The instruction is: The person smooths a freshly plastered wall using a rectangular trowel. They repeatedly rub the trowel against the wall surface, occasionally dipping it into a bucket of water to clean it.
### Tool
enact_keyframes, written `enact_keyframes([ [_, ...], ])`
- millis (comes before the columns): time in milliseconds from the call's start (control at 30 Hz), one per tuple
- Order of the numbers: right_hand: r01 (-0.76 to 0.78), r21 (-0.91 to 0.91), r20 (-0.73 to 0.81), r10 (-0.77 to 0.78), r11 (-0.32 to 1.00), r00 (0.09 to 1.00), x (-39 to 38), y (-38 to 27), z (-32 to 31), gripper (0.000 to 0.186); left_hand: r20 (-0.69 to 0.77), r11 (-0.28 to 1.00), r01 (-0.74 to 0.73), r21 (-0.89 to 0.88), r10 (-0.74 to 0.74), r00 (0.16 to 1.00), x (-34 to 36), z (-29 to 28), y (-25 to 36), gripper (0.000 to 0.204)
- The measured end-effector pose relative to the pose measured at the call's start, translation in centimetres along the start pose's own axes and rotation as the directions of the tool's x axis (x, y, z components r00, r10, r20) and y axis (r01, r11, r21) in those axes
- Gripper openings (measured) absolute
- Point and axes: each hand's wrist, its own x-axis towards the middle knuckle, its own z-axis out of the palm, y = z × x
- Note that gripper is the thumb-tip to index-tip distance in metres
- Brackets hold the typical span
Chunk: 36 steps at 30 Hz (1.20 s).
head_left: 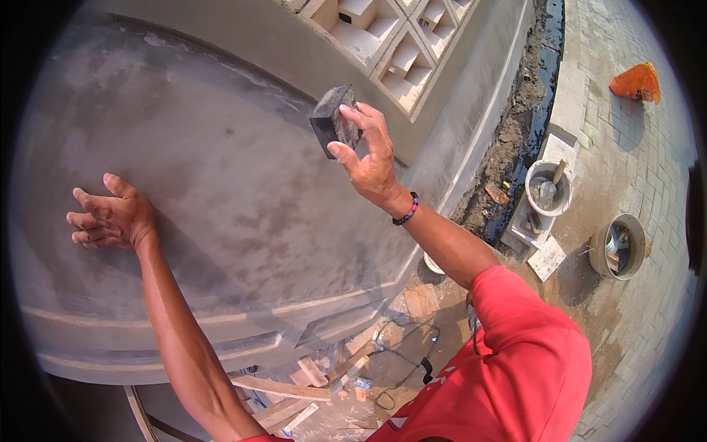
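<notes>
One black rectangular block (322,131), gripped between thumb and fingers of right hand (368,156), at upper right edge of grey cement surface (221,169); contact between block and cement not determinable. Thumb against lower side of block, fingers on rough upper right side. Beaded bracelet (407,210), dark with red and blue, around right wrist.

Left hand (114,217): holding nothing, fingers spread wide and slightly bent, over left part of cement surface; touch against cement not determinable. Shadow on cement just right of left wrist.

Finish of cement surface: mottled grey, with darker patches across middle. Along near edge of cement surface: stepped moulding (221,340), paler on raised strips. Beyond upper right edge of cement surface: pierced ventilation blocks (372,70), set in grey wall, with angular openings.

Below near edge of cement surface: wood offcuts (283,387), loosely piled. At lower right of cement surface: red shirt (508,361), worn by the person.

Well right of cement surface: drainage channel (546,74), containing dark liquid, bordered by rubble (509,147). Farther right of cement surface: white bucket (528,188), containing wooden-handled tool (560,172); near it, grey-brown bucket (597,252), with mixed contents too small to identify. Farthest right of cement surface: orange bag (635,82), resting on paved ground (604,37).
</notes>
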Motion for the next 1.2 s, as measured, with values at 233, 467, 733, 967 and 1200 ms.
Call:
enact_keyframes([
  [233, -0.821, -0.261, -0.156, 0.817, 0.508, 0.555, -24.2, 11.1, -18.8, 0.053, -0.047, 0.999, -0.018, -0.045, 0.016, 0.999, 0.3, -0.8, 0.6, 0.071],
  [467, -0.715, -0.619, -0.143, 0.849, 0.324, 0.509, -30.3, 9.8, -28.4, 0.051, -0.026, 0.997, 0.019, -0.074, -0.021, 0.999, 0.1, -1.3, 1.0, 0.070],
  [733, -0.706, -0.593, 0.017, 0.883, 0.387, 0.470, -26.2, 12.9, -26.2, 0.050, -0.047, 0.996, -0.001, -0.088, -0.003, 0.999, -0.1, -0.8, 1.0, 0.068],
  [967, -0.547, -0.757, 0.136, 0.906, 0.356, 0.401, -25.0, 11.8, -27.9, 0.052, -0.057, 0.992, -0.015, -0.124, 0.008, 0.998, 0.0, -1.2, 0.7, 0.070],
  [1200, -0.475, -0.849, 0.084, 0.946, 0.232, 0.312, -27.7, 9.7, -34.4, 0.054, -0.084, 0.988, 0.006, -0.156, -0.019, 0.996, -0.1, -1.1, 0.6, 0.071],
])
